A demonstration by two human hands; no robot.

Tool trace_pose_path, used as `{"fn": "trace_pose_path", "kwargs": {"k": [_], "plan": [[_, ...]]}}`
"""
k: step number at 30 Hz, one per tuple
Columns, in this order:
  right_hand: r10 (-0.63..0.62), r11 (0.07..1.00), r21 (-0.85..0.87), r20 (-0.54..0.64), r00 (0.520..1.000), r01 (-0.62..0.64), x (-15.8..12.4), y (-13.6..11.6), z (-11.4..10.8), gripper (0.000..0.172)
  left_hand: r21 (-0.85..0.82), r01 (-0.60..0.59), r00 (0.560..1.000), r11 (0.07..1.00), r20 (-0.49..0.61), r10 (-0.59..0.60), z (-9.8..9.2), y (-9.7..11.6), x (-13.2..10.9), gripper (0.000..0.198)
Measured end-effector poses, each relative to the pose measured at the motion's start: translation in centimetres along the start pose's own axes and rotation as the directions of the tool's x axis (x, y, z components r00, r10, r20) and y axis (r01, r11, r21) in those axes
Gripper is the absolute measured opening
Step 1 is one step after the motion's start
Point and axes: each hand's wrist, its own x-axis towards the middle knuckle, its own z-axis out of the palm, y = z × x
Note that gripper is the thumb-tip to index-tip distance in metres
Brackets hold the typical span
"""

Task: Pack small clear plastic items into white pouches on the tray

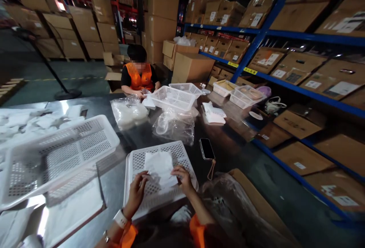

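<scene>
A thin white packet (160, 168), soft and wrinkled, lies on the lattice bottom of an upturned white plastic basket (132, 164). At its left edge my left hand (138, 191) is closed, thumb and fingertips pinching the packet's side. My right hand (183, 177) is closed on the opposite edge, its fingers curled over the packet. Whether the packet is a pouch or a folded sheet I cannot tell. To the right of the basket a black phone (207, 149) with a brown strap rests on the dark table.
A large white basket (110, 130) stands at left, near many white packets (17, 120). Ahead are clear plastic bags (173, 126) and another white basket (173, 98). A co-worker (139, 73) in an orange vest sits opposite. An open carton (256, 202) flanks me at right; blue shelving (251, 54) stands beyond.
</scene>
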Motion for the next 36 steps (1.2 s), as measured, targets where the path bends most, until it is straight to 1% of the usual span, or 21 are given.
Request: {"fn": "trace_pose_path", "kwargs": {"k": [2, 4, 7, 9, 13, 17, 21, 24, 26, 29, 32, 33, 34, 35, 36], "plan": [[0.03, 0.999, 0.019, -0.102, 0.994, -0.028, 0.0, -0.5, 0.8, 0.023, -0.014, 0.051, 0.997, 0.999, -0.056, -0.051, 0.4, 0.5, 0.3, 0.056], [0.101, 0.995, 0.009, -0.194, 0.976, -0.101, 0.0, -0.6, 1.6, 0.034, -0.002, 0.064, 0.993, 0.998, -0.103, -0.064, 0.7, 0.6, 0.6, 0.057], [0.179, 0.979, -0.039, -0.302, 0.936, -0.2, 0.3, -0.4, 2.7, 0.046, 0.041, 0.076, 0.984, 0.996, -0.164, -0.068, 1.3, 0.6, 1.2, 0.057], [0.206, 0.965, -0.075, -0.377, 0.903, -0.251, 0.7, -0.2, 3.3, 0.05, 0.084, 0.079, 0.981, 0.993, -0.186, -0.062, 1.8, 0.5, 1.5, 0.055], [0.217, 0.939, -0.134, -0.485, 0.847, -0.317, 1.4, 0.2, 4.0, 0.053, 0.193, 0.063, 0.986, 0.979, -0.166, -0.031, 2.6, 0.4, 1.9, 0.045], [0.176, 0.893, -0.26, -0.55, 0.817, -0.367, 1.4, 0.9, 4.4, 0.058, 0.318, 0.076, 0.992, 0.945, -0.119, -0.04, 2.5, 0.2, 2.2, 0.027], [0.156, 0.857, -0.33, -0.567, 0.809, -0.396, 1.0, 1.5, 4.5, 0.054, 0.448, 0.089, 0.996, 0.89, -0.058, -0.07, 2.0, 0.3, 2.4, 0.02], [0.14, 0.831, -0.382, -0.561, 0.816, -0.405, 0.9, 1.8, 4.6, 0.05, 0.517, 0.051, 0.997, 0.854, 0.021, -0.072, 1.8, 0.5, 2.5, 0.019], [0.132, 0.813, -0.419, -0.544, 0.829, -0.404, 0.8, 2.1, 4.6, 0.046, 0.559, 0.024, 0.995, 0.828, 0.069, -0.076, 1.9, 0.5, 2.7, 0.02], [0.134, 0.782, -0.476, -0.503, 0.854, -0.403, 0.9, 2.5, 4.4, 0.037, 0.629, -0.004, 0.99, 0.778, 0.11, -0.084, 1.9, 0.2, 3.0, 0.022], [0.133, 0.745, -0.529, -0.478, 0.868, -0.406, 1.2, 2.2, 3.7, 0.02, 0.687, -0.045, 0.987, 0.725, 0.142, -0.073, 1.6, 0.1, 3.5, 0.026], [0.104, 0.724, -0.569, -0.469, 0.877, -0.39, 1.3, 1.8, 3.4, 0.019, 0.698, -0.066, 0.986, 0.713, 0.154, -0.06, 1.5, 0.1, 3.7, 0.027], [0.054, 0.697, -0.624, -0.445, 0.894, -0.353, 1.5, 1.4, 3.2, 0.028, 0.704, -0.091, 0.985, 0.704, 0.167, -0.04, 1.4, 0.2, 3.8, 0.028], [-0.015, 0.667, -0.689, -0.394, 0.919, -0.285, 1.7, 0.9, 3.0, 0.038, 0.704, -0.118, 0.984, 0.7, 0.179, -0.014, 1.4, 0.4, 3.9, 0.03], [-0.095, 0.637, -0.749, -0.31, 0.946, -0.182, 1.9, 0.5, 3.0, 0.046, 0.701, -0.149, 0.981, 0.697, 0.191, 0.018, 1.5, 0.5, 3.9, 0.032]]}}
